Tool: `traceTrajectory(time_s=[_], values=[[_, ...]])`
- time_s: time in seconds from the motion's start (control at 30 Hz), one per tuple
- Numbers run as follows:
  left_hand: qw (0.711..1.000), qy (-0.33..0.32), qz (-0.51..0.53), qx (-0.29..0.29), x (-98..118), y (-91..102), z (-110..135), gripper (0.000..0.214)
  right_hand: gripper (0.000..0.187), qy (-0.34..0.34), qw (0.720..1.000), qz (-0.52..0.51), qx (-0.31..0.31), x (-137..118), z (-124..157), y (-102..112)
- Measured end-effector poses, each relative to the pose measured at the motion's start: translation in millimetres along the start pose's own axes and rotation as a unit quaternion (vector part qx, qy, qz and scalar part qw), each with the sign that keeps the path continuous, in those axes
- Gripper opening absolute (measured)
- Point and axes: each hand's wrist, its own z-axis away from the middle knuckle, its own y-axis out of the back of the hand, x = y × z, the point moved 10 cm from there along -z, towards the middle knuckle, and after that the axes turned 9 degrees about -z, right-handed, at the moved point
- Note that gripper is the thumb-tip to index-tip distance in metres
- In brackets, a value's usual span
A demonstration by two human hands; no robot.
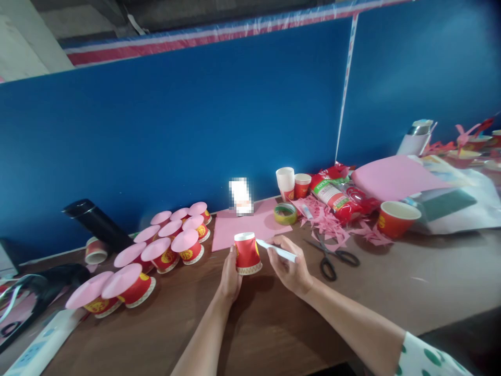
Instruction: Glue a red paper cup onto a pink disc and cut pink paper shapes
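Observation:
My left hand (231, 277) is wrapped round a red paper cup (247, 255) with yellow marks. The cup is held upside down, its wide patterned rim at the bottom. Between the thumb and fingers of my right hand (291, 263) is a slim white pen-like tool (279, 250); its exact kind is not plain. The tool's tip points at the cup's upper side, close to it or touching. Behind the cup lies a pink paper sheet (230, 230). Black-handled scissors (331, 256) rest open to the right of my right hand.
At left stand several upturned cups topped with pink discs (123, 279), near a black bottle (97, 224) and a power strip (43, 344). Tape (285, 213), stacked cups (302, 185), pink paper scraps (321, 216), a red packet (336, 196) and another cup (397, 219) lie right.

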Motion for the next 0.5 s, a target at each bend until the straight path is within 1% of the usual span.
traceTrajectory(time_s=[0.27,0.5], values=[[1.000,0.000,-0.009,0.002,-1.6,2.1,-1.7,0.039,0.011,0.004,1.000,-0.002,0.005,-0.7,0.2,1.1],[1.000,-0.008,-0.025,-0.014,1.2,-2.2,0.6,0.036,0.010,-0.008,1.000,-0.004,0.002,3.2,1.0,-0.3]])
